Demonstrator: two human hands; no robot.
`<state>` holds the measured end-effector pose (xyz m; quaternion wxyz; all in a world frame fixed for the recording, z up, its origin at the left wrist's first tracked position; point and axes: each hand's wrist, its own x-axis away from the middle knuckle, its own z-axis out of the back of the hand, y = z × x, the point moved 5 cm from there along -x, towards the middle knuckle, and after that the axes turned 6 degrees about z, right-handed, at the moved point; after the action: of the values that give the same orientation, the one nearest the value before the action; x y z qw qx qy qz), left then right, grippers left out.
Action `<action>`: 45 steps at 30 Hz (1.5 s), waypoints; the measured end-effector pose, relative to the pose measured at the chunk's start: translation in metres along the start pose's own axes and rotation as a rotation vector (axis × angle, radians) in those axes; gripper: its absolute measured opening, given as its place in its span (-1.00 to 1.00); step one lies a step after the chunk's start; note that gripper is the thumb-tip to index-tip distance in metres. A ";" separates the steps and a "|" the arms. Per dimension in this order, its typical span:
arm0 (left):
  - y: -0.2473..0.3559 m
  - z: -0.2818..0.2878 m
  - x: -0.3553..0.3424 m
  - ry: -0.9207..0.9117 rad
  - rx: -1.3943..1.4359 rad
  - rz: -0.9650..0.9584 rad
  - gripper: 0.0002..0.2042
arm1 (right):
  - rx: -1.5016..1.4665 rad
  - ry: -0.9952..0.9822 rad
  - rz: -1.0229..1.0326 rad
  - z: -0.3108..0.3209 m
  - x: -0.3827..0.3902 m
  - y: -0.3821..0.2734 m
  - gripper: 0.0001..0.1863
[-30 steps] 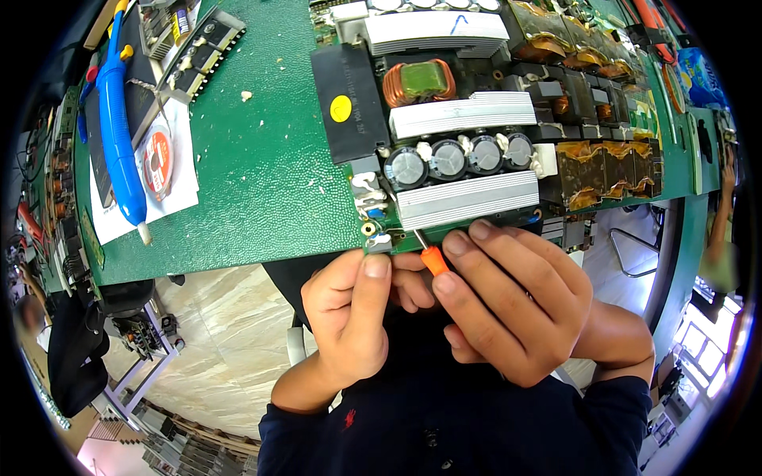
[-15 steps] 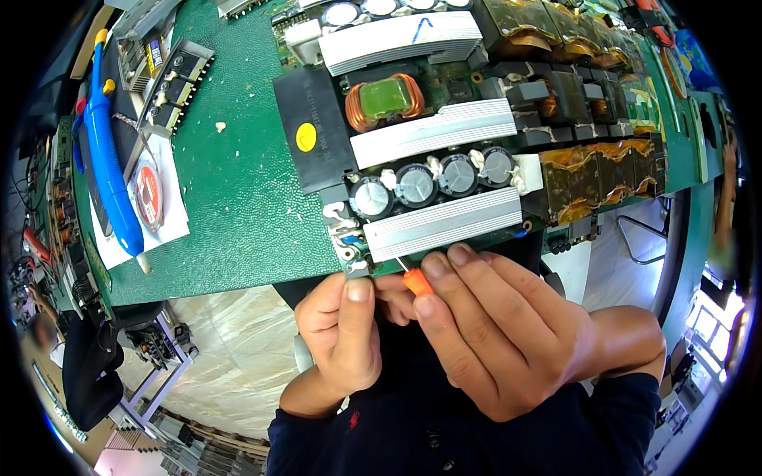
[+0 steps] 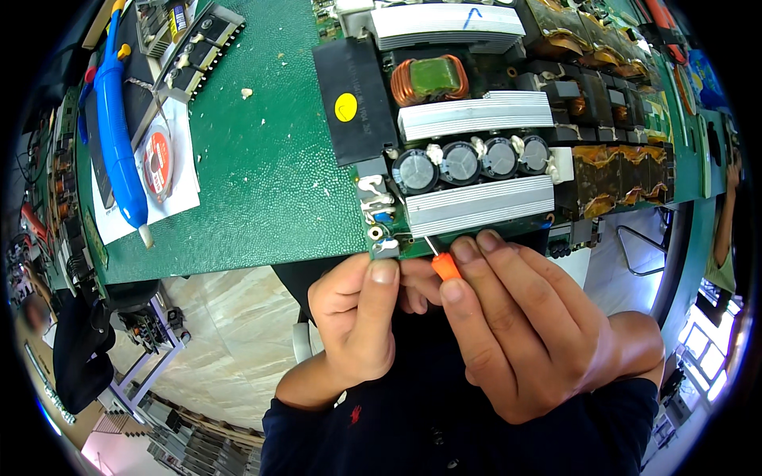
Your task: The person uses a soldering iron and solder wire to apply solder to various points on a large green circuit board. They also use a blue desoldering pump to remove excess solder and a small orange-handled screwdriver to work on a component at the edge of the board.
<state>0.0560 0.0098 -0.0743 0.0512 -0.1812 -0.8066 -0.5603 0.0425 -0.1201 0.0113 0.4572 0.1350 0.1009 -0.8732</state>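
A large green circuit board point(image 3: 444, 247) lies with its near edge at the table's front. My left hand point(image 3: 353, 317) pinches its near left corner, thumb on top and fingers curled below. In my right hand point(image 3: 532, 333), thumb and fingertips hold a small orange-handled screwdriver point(image 3: 444, 266). Its thin metal shaft reaches the board's near edge, just in front of a silver finned heatsink point(image 3: 480, 205); the exact tip contact is too small to tell. Behind that heatsink stands a row of round capacitors point(image 3: 417, 168). Farther back sit another heatsink point(image 3: 476, 116) and a copper-wound coil point(image 3: 429, 79).
On the green table point(image 3: 262, 174), a blue solder sucker point(image 3: 117, 143) and a red-and-white solder spool point(image 3: 158, 163) lie at the left on white paper. Beside them is a long part with pins point(image 3: 202, 47). Brown taped transformers point(image 3: 619, 178) stand at the right.
The whole view has shifted, so board, hands and table things appear farther right and higher. Both grips look the same, and the screwdriver stays at the board's near edge.
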 end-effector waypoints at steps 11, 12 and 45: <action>0.001 -0.001 -0.001 -0.042 0.018 -0.013 -0.66 | 0.015 -0.061 0.056 0.003 -0.002 0.001 -0.59; 0.002 -0.002 -0.002 -0.046 0.020 -0.013 -0.66 | 0.018 -0.067 0.055 0.003 -0.003 0.001 -0.58; -0.002 -0.002 -0.001 -0.053 0.054 -0.030 -0.67 | -0.111 -0.057 -0.066 0.016 -0.006 0.004 -0.64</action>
<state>0.0563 0.0070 -0.0752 0.0261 -0.1823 -0.8252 -0.5340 0.0465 -0.1228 0.0285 0.4376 0.0814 0.1405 -0.8844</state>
